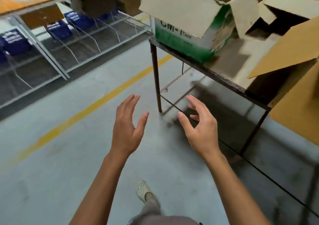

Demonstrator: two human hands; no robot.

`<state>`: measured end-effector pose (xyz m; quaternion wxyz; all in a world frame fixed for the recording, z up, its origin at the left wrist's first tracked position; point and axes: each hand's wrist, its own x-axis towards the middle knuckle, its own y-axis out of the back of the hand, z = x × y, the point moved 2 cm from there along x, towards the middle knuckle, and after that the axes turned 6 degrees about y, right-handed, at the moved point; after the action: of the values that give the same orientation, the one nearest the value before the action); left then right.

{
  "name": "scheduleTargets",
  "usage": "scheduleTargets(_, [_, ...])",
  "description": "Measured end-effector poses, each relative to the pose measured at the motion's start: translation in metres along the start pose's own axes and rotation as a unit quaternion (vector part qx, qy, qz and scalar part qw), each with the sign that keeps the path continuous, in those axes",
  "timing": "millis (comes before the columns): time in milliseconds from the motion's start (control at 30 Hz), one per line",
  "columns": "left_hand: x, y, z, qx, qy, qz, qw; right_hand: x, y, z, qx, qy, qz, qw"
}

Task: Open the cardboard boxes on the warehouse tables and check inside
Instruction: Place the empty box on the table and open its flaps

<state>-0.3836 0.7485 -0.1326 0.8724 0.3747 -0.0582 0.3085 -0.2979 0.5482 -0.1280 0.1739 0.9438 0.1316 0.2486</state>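
A green and white cardboard box (183, 41) stands on the near left corner of a dark metal table (203, 67), its top flaps spread open. A plain brown box (296, 93) with a raised flap sits at the table's right end. Behind it lies another open brown box (283, 15). My left hand (128, 126) and my right hand (201, 128) hang in the air over the floor, below and left of the table. Both have loose, spread fingers and hold nothing. Neither touches a box.
Wire shelving (69, 43) with blue packs (14, 40) and brown boxes lines the far left. A yellow floor line (96, 104) runs diagonally across the grey concrete. My foot in a pale shoe (144, 191) is on the floor below. The table leg (156, 79) stands just beyond my hands.
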Motion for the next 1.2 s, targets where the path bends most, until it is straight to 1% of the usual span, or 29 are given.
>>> scheduleTargets(300, [0.092, 0.062, -0.126, 0.007, 0.067, 0.034, 0.997, 0.108, -0.164, -0.003, 0.009, 0.019, -0.087, 0.996])
scheduleTargets(400, [0.12, 0.081, -0.159, 0.007, 0.094, 0.045, 0.995, 0.138, -0.206, -0.003, 0.033, 0.009, -0.091, 0.995])
scheduleTargets(567, [0.187, 0.095, -0.203, 0.01, 0.098, 0.07, 0.993, 0.195, -0.263, 0.008, 0.04, -0.003, -0.102, 0.994])
scheduleTargets(733, [0.276, 0.092, -0.245, -0.001, 0.092, 0.086, 0.992, 0.275, -0.325, 0.03, 0.051, 0.001, -0.098, 0.994])
scheduleTargets(933, [0.407, 0.082, -0.295, 0.006, 0.095, 0.099, 0.99, 0.396, -0.4, 0.064, 0.089, 0.008, -0.101, 0.991])
scheduleTargets(1033, [0.472, 0.079, -0.307, 0.012, 0.087, 0.102, 0.991, 0.459, -0.425, 0.073, 0.095, 0.022, -0.104, 0.99])
scheduleTargets(1200, [0.584, 0.068, -0.32, 0.021, 0.06, 0.097, 0.993, 0.557, -0.455, 0.088, 0.085, 0.041, -0.087, 0.992])
